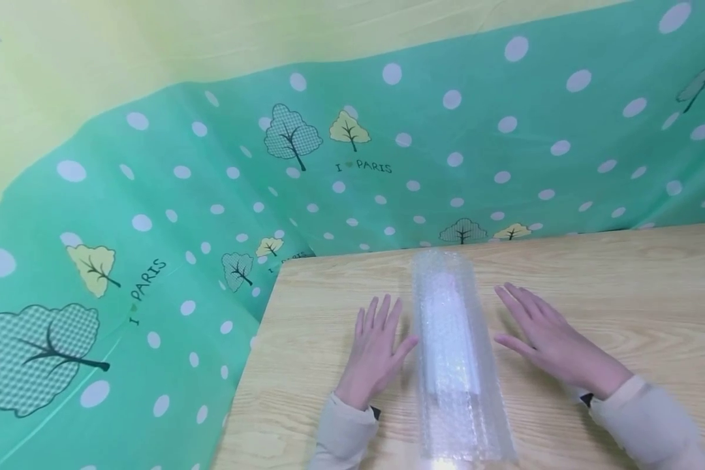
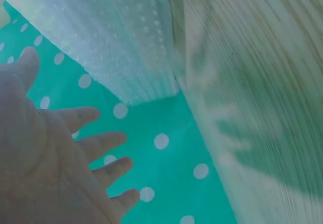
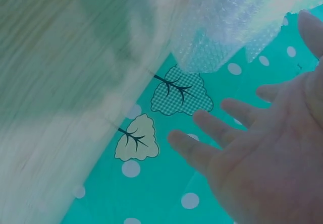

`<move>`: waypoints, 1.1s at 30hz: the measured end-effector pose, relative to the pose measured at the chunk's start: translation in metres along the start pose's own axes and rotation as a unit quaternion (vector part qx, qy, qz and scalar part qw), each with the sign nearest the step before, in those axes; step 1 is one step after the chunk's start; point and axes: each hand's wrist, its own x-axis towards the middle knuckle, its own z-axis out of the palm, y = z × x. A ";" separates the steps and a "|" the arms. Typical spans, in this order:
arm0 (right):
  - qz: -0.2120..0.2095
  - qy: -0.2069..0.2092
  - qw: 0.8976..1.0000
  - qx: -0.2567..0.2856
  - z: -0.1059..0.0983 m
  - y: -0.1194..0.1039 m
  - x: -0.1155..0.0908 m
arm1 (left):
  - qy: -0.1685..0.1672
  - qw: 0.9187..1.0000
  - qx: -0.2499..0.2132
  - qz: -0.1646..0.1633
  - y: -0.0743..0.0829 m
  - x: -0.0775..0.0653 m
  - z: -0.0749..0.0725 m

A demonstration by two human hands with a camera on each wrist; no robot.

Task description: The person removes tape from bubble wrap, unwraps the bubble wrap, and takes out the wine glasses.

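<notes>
A long bubble wrap package (image 1: 449, 352) lies lengthwise on the wooden table, with something pale inside that the wrap blurs. To its left my left hand (image 1: 376, 356) is held with straight, spread fingers, the thumb close to the wrap's edge. On the other side my right hand (image 1: 555, 343) has its fingers extended toward the package, a gap between them. Both wrist views show bare palms holding nothing. In the left wrist view the bubble wrap (image 2: 116, 37) appears beyond the fingers; the right wrist view shows the wrap's loose end (image 3: 217, 37).
The light wood table (image 1: 640, 287) extends to the right, and its left edge slants down the view. Behind and to the left hangs a green curtain (image 1: 341, 215) with white dots and printed trees, meeting the table's back edge.
</notes>
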 end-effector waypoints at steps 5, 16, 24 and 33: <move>-0.005 -0.008 1.000 0.017 0.002 -0.003 0.005 | 0.001 1.000 -0.015 0.006 0.003 0.002 0.002; -0.019 -0.005 0.998 0.063 0.010 -0.010 0.026 | -0.013 0.997 -0.070 0.012 0.011 0.005 0.000; -0.010 -0.008 0.997 0.078 0.019 -0.012 0.031 | -0.021 0.994 -0.104 -0.008 0.016 0.004 -0.001; -0.004 -0.015 0.995 0.100 0.026 -0.018 0.039 | -0.034 0.990 -0.140 -0.013 0.017 0.003 0.002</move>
